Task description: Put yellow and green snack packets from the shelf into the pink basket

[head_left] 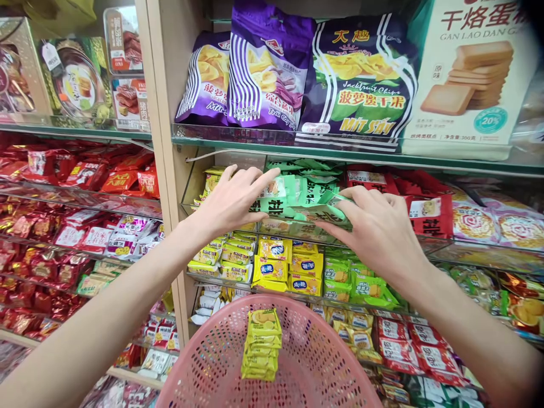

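My left hand reaches into a clear shelf bin, thumb and fingers around the left end of small green snack packets. From the other side, my right hand pinches the right end of these packets between thumb and fingers. The packets lie in a row between both hands, and more green packets sit behind them in the bin. Below my hands is a pink perforated plastic basket. Inside it stands a neat stack of yellow snack packets.
Large purple chip bags and a biscuit box stand on the glass shelf above my hands. Red packets fill the bin at right. Yellow packets lie below. A wooden upright divides the shelving at left.
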Demonstrator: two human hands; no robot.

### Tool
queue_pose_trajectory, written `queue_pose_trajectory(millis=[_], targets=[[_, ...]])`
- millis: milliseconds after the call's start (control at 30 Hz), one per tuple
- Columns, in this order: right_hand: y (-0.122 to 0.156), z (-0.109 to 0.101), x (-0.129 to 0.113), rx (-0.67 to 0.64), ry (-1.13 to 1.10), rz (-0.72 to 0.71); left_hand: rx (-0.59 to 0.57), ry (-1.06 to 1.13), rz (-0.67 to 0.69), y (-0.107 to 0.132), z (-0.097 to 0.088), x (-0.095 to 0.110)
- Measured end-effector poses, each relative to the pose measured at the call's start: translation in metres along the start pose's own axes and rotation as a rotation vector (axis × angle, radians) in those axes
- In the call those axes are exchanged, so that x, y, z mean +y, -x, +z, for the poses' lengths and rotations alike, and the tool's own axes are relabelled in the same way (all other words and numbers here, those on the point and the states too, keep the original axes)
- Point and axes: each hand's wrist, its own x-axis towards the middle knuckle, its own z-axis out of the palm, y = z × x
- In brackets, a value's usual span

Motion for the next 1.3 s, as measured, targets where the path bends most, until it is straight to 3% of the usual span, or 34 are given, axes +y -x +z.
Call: queue_pose_trajectory(millis=[133, 267, 433, 500, 567, 633, 700, 800, 900, 1167, 1300], targets=[[0.019, -0.008, 0.001, 0.034, -0.039, -0.011, 0.032, 0.16, -0.105, 0.029, -0.012, 0.008], [0.047, -0.012, -0.004, 0.021, -0.121, -0.012, -0.138, 0.507, -0.211, 0.078, -0.006, 0.045], [0.073, -0.003, -0.02, -0.047, -0.254, 0.025, -0.587, 0.915, -0.15, 0.144, 0.04, 0.128], [0.078, 0.003, -0.025, -0.063, -0.299, 0.035, -0.765, 0.997, -0.109, 0.166, 0.065, 0.163], [0.083, 0.009, -0.029, -0.074, -0.327, 0.045, -0.915, 0.988, 0.015, 0.183, 0.09, 0.195], [0.087, 0.015, -0.033, -0.09, -0.345, 0.057, -0.999, 0.916, 0.09, 0.196, 0.113, 0.22], [0.092, 0.018, -0.036, -0.115, -0.369, 0.072, -1.001, 0.848, 0.099, 0.207, 0.132, 0.238], [0.1, 0.02, -0.041, -0.167, -0.428, 0.099, -0.961, 0.772, 0.081, 0.218, 0.15, 0.253], [0.108, 0.021, -0.044, -0.213, -0.509, 0.13, -0.935, 0.736, 0.019, 0.224, 0.156, 0.259], [0.128, 0.03, -0.054, -0.381, -0.704, 0.23, -0.97, 0.565, -0.168, 0.231, 0.154, 0.269], [0.134, 0.031, -0.064, -0.48, -0.785, 0.271, -1.068, 0.465, -0.223, 0.233, 0.149, 0.265]])
